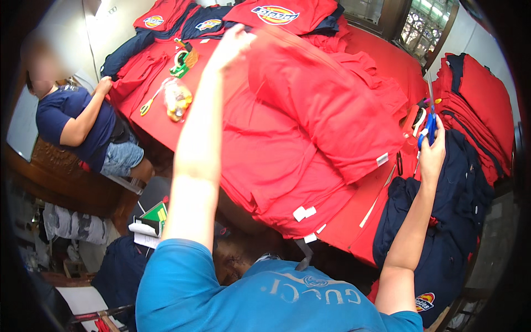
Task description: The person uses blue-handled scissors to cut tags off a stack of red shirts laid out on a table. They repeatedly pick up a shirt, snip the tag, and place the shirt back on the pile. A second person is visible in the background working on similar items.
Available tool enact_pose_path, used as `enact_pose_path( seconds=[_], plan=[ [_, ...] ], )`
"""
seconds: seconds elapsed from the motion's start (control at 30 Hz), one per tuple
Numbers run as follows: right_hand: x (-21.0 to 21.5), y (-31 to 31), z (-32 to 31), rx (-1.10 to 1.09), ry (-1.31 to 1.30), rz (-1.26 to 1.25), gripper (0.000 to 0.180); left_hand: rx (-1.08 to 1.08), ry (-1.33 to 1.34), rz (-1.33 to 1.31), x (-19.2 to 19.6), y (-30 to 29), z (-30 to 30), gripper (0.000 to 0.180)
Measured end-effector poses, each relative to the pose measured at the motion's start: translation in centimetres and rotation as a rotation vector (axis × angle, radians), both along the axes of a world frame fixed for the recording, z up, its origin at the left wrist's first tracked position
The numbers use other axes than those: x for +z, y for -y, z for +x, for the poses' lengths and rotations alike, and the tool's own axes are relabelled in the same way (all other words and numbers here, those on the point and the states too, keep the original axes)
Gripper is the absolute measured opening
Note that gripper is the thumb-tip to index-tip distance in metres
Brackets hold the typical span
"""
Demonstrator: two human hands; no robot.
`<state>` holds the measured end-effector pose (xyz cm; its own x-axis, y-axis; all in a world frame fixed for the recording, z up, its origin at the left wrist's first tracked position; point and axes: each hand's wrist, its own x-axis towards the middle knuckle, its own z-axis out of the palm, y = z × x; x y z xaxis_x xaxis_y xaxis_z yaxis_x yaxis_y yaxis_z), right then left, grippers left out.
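Observation:
My left hand (234,47), raised over the far part of the table, is closed on the upper left corner of a red garment (332,105). The cloth hangs from it at a slant, with a small white label (382,159) near its lower right edge. At the right side of the table my right hand (433,150) grips blue-handled scissors (431,124), blades pointing up and away. Under the held garment, more red garments (265,166) lie spread over the table. White paper tags (304,212) rest near the front edge.
Folded red garments (481,110) are stacked at the right, above dark navy garments (442,193). A tape dispenser (184,60), yellow-handled scissors (146,106) and a plastic bag of yellow items (177,99) lie on the left. Another person (83,119) stands there, touching red cloth.

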<state>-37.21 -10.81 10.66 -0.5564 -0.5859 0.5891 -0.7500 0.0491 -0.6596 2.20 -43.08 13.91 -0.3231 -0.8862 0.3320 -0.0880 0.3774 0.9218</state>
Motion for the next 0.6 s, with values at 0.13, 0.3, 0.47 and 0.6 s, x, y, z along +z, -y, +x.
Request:
enact_pose_path(
  seconds=[0.13, 0.3, 0.47, 0.6],
  plan=[
    [-4.4, 2.7, 8.4, 0.274, 0.051, 0.004, 0.051, 0.418, 0.71, 0.252, -11.6, -2.1, -6.7, 0.084],
    [-11.3, 8.5, 11.7, 0.179, -0.156, 0.075, 0.062, 0.792, 0.277, 0.071, -21.6, 1.1, -9.6, 0.048],
    [-13.8, 13.1, 9.6, 0.156, -0.146, 0.017, 0.06, 0.629, 0.23, -0.426, -23.2, 9.0, -7.1, 0.035],
    [-14.2, 12.9, 9.8, 0.089, -0.193, 0.076, 0.06, 0.491, 0.281, -0.187, -21.1, 6.1, -6.2, 0.048]
  ],
)
